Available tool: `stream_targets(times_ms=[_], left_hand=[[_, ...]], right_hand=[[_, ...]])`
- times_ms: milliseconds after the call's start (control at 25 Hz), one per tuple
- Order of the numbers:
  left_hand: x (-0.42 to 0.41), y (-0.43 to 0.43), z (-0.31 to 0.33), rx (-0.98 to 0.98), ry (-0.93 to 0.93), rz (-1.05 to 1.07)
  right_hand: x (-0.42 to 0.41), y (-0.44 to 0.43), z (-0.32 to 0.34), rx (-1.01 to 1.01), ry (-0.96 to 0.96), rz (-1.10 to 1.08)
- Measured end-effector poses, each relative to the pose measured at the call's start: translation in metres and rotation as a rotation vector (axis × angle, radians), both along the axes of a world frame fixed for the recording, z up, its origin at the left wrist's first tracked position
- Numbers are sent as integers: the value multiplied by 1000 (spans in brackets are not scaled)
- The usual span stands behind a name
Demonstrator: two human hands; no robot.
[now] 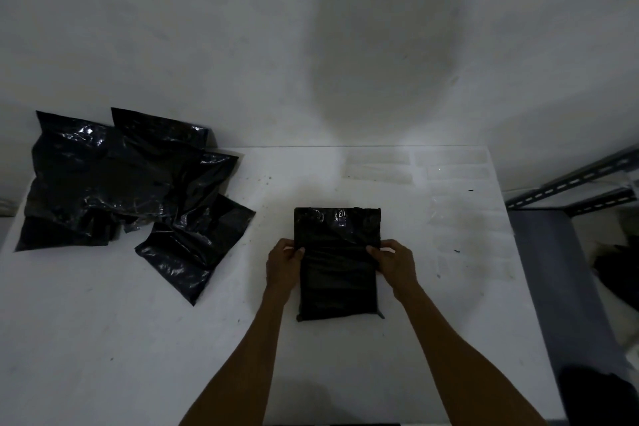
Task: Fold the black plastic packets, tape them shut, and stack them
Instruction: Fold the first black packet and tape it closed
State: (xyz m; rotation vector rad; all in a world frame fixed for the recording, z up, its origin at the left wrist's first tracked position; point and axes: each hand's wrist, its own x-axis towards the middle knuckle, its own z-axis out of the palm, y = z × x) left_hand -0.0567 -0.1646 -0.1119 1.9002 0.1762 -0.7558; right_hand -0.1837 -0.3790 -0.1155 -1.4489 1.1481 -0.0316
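A black plastic packet lies flat in the middle of the white table, its far flap folded over toward me. My left hand pinches the flap's left edge, thumb on top. On the opposite side my right hand pinches the right edge of the same flap. A loose heap of several black packets sits at the far left of the table. Clear tape strips are stuck to the table at the far right, more of them running down the right side.
A pale wall rises right behind the table's far edge. To the right stands a grey metal shelf frame with dark things below it. The table's right edge runs close beside the tape strips.
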Motion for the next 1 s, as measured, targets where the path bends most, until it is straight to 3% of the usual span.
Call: stream_targets(times_ms=[240,400,640,840,1000], left_hand=[[0,5,1,-78,50,-86],[0,4,3,-104,76,3],[5,2,8,-154,157,39],[8,2,16,-208,290,108],[7,26,15,-170,219,49]], right_hand=[[-1,-7,6,-50,8,189],[0,-2,0,-105,47,93],[1,-3,9,11,-33,145],[-1,-4,17,32,-145,21],[-21,-11,22,-23,-175,104]])
